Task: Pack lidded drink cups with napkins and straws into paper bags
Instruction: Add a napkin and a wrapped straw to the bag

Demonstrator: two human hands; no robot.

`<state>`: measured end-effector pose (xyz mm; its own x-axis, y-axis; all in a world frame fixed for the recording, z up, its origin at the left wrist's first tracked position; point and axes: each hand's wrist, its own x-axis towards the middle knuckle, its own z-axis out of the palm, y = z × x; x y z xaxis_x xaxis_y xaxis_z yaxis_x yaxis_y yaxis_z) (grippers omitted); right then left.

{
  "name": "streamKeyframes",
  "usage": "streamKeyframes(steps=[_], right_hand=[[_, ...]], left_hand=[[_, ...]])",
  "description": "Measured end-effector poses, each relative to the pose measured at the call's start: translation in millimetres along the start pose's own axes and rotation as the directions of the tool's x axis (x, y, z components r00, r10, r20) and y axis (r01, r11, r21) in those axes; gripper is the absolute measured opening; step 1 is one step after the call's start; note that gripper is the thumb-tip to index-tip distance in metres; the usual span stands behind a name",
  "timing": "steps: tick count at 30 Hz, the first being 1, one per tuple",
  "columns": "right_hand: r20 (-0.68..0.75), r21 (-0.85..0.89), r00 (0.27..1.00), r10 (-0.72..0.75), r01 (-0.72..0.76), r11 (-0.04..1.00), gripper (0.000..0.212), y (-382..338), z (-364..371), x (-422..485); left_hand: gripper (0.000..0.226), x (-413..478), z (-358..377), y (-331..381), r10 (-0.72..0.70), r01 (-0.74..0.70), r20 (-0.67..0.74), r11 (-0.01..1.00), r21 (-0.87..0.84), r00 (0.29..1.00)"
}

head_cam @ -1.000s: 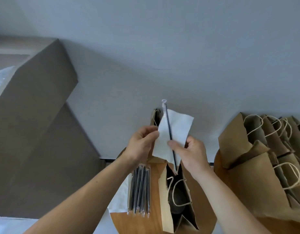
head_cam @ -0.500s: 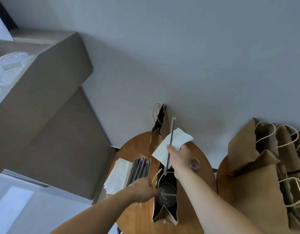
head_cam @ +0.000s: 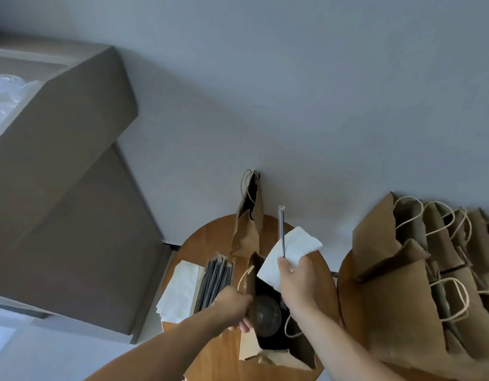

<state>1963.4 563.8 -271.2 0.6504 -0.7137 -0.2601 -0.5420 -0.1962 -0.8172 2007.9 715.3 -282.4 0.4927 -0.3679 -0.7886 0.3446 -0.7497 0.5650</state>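
The right hand (head_cam: 295,276) pinched a straw (head_cam: 281,229) and a white napkin (head_cam: 301,246) together, raised just above the mouth of the open paper bag (head_cam: 249,347), which stood at the near edge of the round table (head_cam: 210,237). The left hand (head_cam: 232,301) curled round the bag's left rim. A lidded cup (head_cam: 265,312) sat inside. Spare napkins (head_cam: 180,290) and a straw bundle (head_cam: 216,279) lay along the table's left edge, and a second bag (head_cam: 249,224) stood at its far edge.
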Motion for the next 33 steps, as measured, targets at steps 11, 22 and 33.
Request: streamKeyframes(steps=[11, 22, 33], right_hand=[[0.33, -0.375, 0.929, 0.168, -0.034, 0.926, 0.016, 66, 15, -34], [0.443, -0.395, 0.842, 0.308, -0.125, 0.91, 0.026, 79, 51, -9], [0.317, -0.654, 0.932, 0.175, 0.081, 0.752, 0.019, 99, 59, -4]], left_hand=[[0.034, 2, -9, -12, 0.11, -0.111, 0.03, 0.993, 0.041, 0.994], [0.03, 0, -17, -36, 0.122, -0.123, 0.017, 0.989, 0.081, 0.992], [0.035, -7, -5, -37, 0.09, -0.074, -0.086, 0.981, 0.177, 0.992]])
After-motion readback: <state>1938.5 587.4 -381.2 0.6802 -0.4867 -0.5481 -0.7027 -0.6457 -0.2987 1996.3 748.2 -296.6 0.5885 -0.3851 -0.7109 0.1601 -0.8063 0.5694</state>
